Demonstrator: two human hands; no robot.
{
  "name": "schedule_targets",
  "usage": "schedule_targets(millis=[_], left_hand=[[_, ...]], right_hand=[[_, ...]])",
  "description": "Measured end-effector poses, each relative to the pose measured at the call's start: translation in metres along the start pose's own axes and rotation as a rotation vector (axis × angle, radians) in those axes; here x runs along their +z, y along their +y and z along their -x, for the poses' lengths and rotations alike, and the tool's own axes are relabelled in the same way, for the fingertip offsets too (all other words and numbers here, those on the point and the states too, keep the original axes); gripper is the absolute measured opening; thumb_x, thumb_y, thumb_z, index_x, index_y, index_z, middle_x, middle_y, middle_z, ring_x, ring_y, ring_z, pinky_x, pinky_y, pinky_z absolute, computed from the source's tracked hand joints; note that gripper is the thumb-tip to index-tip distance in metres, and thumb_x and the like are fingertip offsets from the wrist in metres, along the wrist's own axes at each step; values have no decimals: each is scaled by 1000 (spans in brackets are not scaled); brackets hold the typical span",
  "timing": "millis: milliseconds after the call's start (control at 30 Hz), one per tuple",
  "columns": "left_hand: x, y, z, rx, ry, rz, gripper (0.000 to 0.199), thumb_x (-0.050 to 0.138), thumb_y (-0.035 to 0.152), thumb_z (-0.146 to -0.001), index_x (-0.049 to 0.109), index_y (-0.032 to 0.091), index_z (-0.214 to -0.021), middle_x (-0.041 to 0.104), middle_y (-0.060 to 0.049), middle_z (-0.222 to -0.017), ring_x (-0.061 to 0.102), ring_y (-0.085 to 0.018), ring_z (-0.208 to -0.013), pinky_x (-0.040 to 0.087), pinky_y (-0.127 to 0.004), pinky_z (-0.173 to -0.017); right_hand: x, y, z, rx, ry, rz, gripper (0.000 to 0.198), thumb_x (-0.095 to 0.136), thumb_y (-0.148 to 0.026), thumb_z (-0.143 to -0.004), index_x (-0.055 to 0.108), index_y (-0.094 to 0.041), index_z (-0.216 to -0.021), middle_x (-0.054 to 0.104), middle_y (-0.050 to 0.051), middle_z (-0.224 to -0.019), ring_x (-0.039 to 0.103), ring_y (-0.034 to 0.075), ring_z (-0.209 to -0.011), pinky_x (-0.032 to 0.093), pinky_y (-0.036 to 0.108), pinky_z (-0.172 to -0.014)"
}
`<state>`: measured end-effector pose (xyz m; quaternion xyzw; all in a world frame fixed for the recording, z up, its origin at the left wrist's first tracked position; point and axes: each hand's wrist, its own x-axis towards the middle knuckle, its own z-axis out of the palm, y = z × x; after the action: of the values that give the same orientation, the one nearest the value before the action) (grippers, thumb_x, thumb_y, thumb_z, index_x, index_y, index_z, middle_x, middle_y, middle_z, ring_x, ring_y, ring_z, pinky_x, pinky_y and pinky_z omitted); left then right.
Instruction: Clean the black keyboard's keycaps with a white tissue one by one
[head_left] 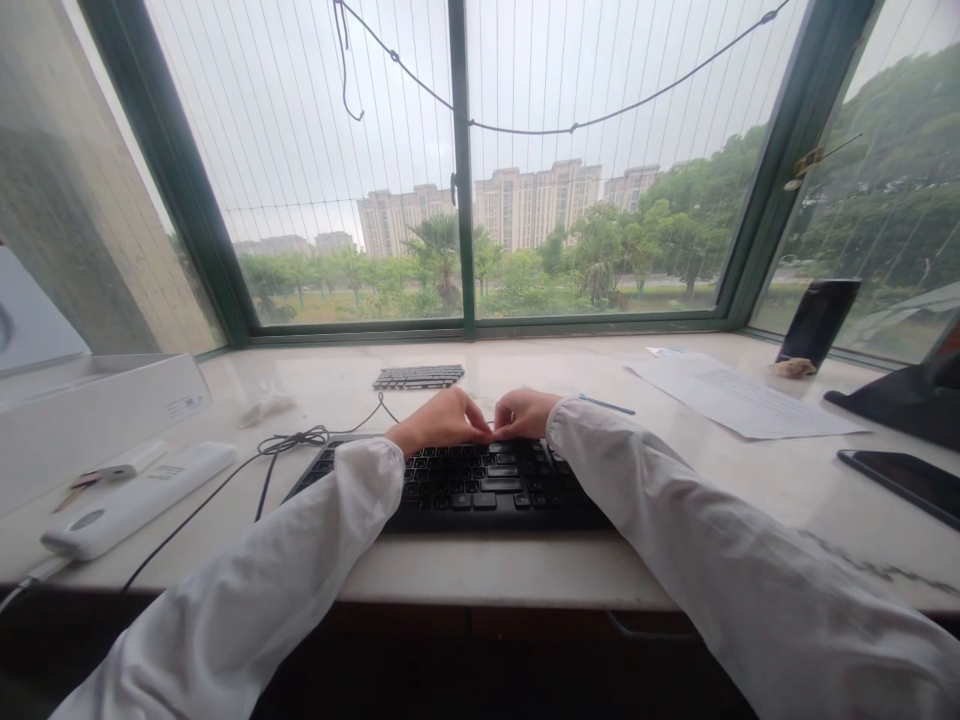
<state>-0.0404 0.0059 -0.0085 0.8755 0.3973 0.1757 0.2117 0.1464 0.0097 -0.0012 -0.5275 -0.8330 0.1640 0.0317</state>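
Observation:
A black keyboard (480, 505) lies on the white sill in front of me, several of its keys covered by my hands and sleeves. Above its far edge, my left hand (448, 415) is closed, thumb and fingertips pinched together. My right hand (525, 412) meets it there in a similar pinch, the fingertips of both nearly touching. Whatever sits between them is too small or hidden to name. Just beyond my left hand is a small flat block of grey keys (418, 377) in rows. A thin blue stick (606, 405) lies beside my right wrist.
A knotted black cable (300, 437) runs left from the keyboard. On the left are a white power strip (142, 500) and an open white box (97, 410). To the right lie printed paper (742, 395), a phone (911, 482) and a dark upright object (817, 320). Windows (468, 180) stand behind.

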Motion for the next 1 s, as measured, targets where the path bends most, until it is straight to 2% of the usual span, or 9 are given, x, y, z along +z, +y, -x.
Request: schedule_targets(millis=[267, 433, 533, 700, 833, 933, 1000], left_hand=[[-6, -3, 1, -3, 2, 12, 33, 71, 46, -69, 79, 18, -84, 74, -4, -72, 64, -18, -71, 45, -26, -67], [-15, -8, 1, -48, 238, -148, 19, 69, 35, -73, 79, 19, -79, 75, -5, -77, 66, -19, -75, 48, -28, -72], [-15, -15, -1, -67, 314, -261, 14, 69, 28, -74, 79, 19, -77, 74, -6, -75, 67, -19, -73, 49, -29, -75], [-12, -22, -2, -59, 326, -322, 15, 66, 26, -76, 79, 19, -79, 74, -6, -75, 67, -20, -75, 49, -29, -76], [-12, -21, -3, -79, 321, -332, 15, 65, 27, -76, 78, 20, -79, 74, -6, -76, 67, -20, -75, 49, -30, -78], [-13, -20, -2, -89, 318, -359, 15, 65, 27, -77, 78, 20, -80, 74, -7, -77, 67, -21, -76, 49, -31, -79], [-17, -19, -1, -130, 319, -411, 16, 64, 25, -77, 78, 19, -81, 73, -8, -77, 67, -21, -76, 49, -31, -79]], right_hand=[[4, 16, 0, -79, 34, -162, 25, 72, -37, -75, 75, -14, -86, 71, 3, -78, 61, 14, -73, 42, 22, -62], [-15, 22, 10, -57, 295, -242, 27, 69, -38, -76, 74, -15, -87, 72, 5, -84, 61, 15, -76, 44, 25, -66], [-16, 18, 12, -103, 391, -239, 26, 68, -40, -76, 75, -17, -84, 72, 4, -82, 59, 14, -73, 43, 24, -64], [2, 9, 6, -199, 189, -151, 20, 73, -36, -70, 76, -17, -78, 69, 1, -69, 56, 12, -63, 40, 22, -58], [-1, 15, 7, -198, 186, -132, 20, 73, -34, -69, 76, -17, -79, 69, 1, -70, 57, 11, -64, 39, 22, -58], [-7, 19, 10, -183, 126, -95, 18, 75, -33, -67, 76, -17, -76, 69, 1, -69, 56, 11, -64, 39, 22, -58], [-7, 18, 11, -166, 172, -93, 18, 74, -33, -69, 76, -18, -77, 69, 1, -69, 56, 11, -64, 39, 22, -58]])
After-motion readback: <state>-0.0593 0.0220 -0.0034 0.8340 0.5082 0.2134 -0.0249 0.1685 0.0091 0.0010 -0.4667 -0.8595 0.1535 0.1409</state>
